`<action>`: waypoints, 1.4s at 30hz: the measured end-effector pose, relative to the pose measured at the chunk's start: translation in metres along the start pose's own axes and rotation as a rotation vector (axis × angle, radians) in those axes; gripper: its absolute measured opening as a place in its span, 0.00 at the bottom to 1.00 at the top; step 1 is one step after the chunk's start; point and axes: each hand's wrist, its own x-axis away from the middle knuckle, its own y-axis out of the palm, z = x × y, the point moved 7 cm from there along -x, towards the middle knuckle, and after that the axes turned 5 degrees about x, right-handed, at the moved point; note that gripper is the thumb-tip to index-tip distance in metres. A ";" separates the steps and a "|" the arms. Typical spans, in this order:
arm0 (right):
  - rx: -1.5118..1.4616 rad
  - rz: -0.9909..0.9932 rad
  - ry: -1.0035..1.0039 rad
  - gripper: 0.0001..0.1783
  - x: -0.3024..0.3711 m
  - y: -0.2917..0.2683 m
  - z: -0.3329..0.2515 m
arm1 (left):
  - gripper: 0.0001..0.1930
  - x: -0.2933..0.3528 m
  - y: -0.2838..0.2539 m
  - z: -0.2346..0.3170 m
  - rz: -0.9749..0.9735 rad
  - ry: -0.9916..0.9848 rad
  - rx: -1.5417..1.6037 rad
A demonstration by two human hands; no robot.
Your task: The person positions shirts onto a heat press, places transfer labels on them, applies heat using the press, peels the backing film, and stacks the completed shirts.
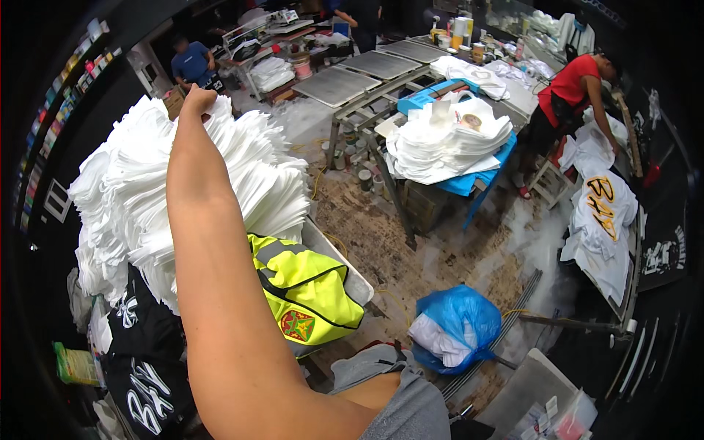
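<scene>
Stretching far forward, the left hand (pixel 199 100) bends atop the white cloth pile (pixel 125 183), grip unclear

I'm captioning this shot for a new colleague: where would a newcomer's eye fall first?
First on the huge layered heap of white cloth at left, behind the outstretched bare arm. Next come the fluorescent yellow garment with grey bands just right of that arm, and the rounded blue plastic bag lower right of centre.

Pale-edged surface (pixel 358 283), white cloth pile (pixel 128 172) on it, yellow vest (pixel 323 282) at corner
</scene>
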 end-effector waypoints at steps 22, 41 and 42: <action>-0.321 0.305 0.103 0.18 0.061 -0.069 -0.143 | 0.19 0.341 0.476 0.105 -0.771 0.800 -0.365; -1.483 0.527 0.121 0.29 0.170 -0.165 -0.222 | 0.11 1.088 0.189 0.048 -2.918 0.985 0.164; -1.501 0.519 0.089 0.29 0.176 -0.171 -0.214 | 0.11 1.098 0.173 0.049 -2.953 0.997 0.155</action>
